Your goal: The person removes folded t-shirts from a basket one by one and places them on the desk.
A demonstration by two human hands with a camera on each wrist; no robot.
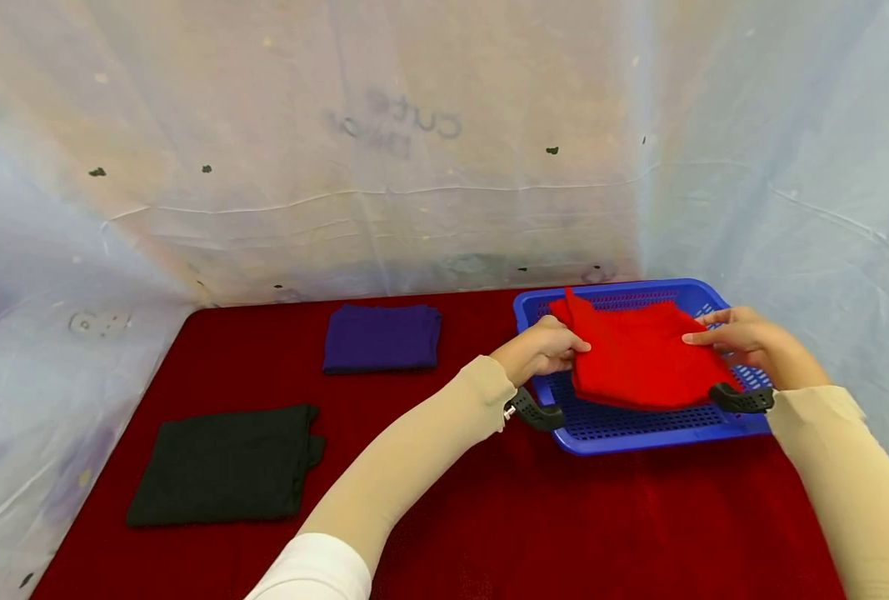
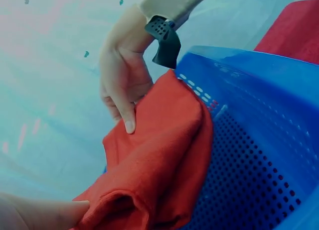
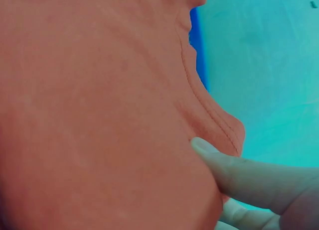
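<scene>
Three folded cloths, red [image 1: 639, 358], purple [image 1: 381, 337], black [image 1: 222, 464]; one blue basket [image 1: 639, 429]; seemingly nothing else.

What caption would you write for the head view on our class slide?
Both hands, left hand and right hand, hold a folded red cloth over a blue basket.

We see pale, wrinkled plastic sheeting [image 1: 414, 167] filling the upper frame as walls on three sides, and a dark red cloth-covered table [image 1: 564, 517] spreading across the lower half.
</scene>
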